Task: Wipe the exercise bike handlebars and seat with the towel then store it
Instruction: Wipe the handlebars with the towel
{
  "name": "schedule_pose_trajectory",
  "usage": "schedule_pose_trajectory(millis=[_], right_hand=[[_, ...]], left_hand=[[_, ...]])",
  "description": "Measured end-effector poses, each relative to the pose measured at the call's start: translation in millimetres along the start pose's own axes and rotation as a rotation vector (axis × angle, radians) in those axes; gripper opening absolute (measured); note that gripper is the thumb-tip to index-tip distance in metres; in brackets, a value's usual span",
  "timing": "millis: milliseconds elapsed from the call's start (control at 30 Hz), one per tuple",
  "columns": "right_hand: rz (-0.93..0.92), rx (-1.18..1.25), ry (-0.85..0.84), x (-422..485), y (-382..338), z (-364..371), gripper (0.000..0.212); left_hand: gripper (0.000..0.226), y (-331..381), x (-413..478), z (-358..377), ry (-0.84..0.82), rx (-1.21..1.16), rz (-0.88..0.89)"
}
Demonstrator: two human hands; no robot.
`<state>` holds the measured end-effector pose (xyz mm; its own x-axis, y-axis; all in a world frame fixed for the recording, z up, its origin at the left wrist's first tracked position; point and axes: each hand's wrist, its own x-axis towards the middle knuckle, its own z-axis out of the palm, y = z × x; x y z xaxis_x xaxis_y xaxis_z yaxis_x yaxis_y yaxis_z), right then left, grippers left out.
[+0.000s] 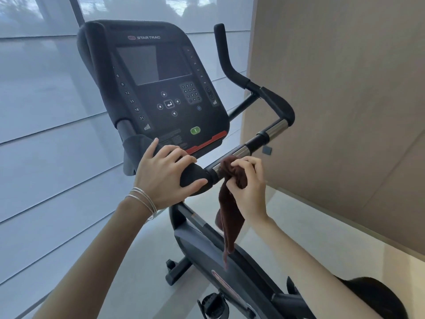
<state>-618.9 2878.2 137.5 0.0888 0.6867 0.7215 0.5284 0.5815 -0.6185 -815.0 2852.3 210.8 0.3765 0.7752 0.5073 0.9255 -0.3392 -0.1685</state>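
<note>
A black exercise bike fills the head view, its handlebars (pixel 271 131) running from near centre up to the right, with chrome sections and black grips. My left hand (pixel 165 171) is wrapped around the near black grip. My right hand (pixel 248 187) pinches a dark brown towel (pixel 230 217) against the chrome bar just right of that grip; the towel's loose end hangs down over the frame. The black seat (pixel 377 295) shows partly at the bottom right corner.
The console (pixel 161 88) with a dark screen and keypad rises behind the handlebars. A tan wall (pixel 345 88) stands close on the right, and pale window blinds (pixel 46 111) on the left. The bike frame (pixel 213 254), a pedal (pixel 213 305) and light floor lie below.
</note>
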Motion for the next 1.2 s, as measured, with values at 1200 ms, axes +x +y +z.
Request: schedule_pose_trajectory(millis=[1200], right_hand=[[-0.008,0.092,-0.142,25.1,0.0,-22.3,0.022]], left_hand=[[0.050,5.3,0.2,-0.7,0.006,0.043,-0.072]])
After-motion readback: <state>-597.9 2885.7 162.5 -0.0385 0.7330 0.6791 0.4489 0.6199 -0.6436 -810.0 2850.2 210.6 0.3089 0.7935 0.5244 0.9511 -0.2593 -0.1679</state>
